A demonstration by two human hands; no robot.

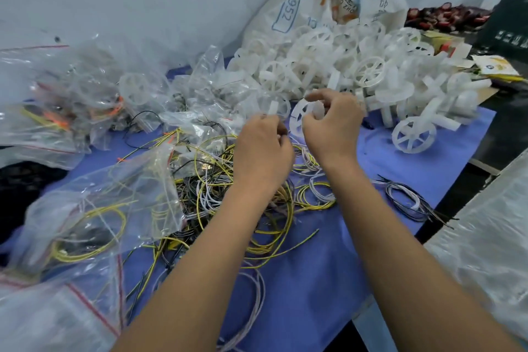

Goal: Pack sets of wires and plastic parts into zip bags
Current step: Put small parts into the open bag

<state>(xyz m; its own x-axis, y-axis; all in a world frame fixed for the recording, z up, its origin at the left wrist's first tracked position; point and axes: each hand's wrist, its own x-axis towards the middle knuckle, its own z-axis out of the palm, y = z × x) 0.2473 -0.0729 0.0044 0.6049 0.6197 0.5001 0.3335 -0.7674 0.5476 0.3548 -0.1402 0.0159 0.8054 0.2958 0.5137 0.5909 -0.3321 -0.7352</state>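
Bare forearms reach over a blue cloth (328,280) strewn with loose wires (228,194).
Right hand (333,128) pinches a white spoked plastic wheel (300,118); left hand (263,146) curled, contents unclear. Filled clear zip bags (71,100) left; many parts remain.

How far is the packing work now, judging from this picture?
Done: filled zip bags lie piled at the far left. In hand: the right hand pinches a white plastic wheel; what the left hand holds is unclear. Left: many loose wires and a big heap of plastic parts.
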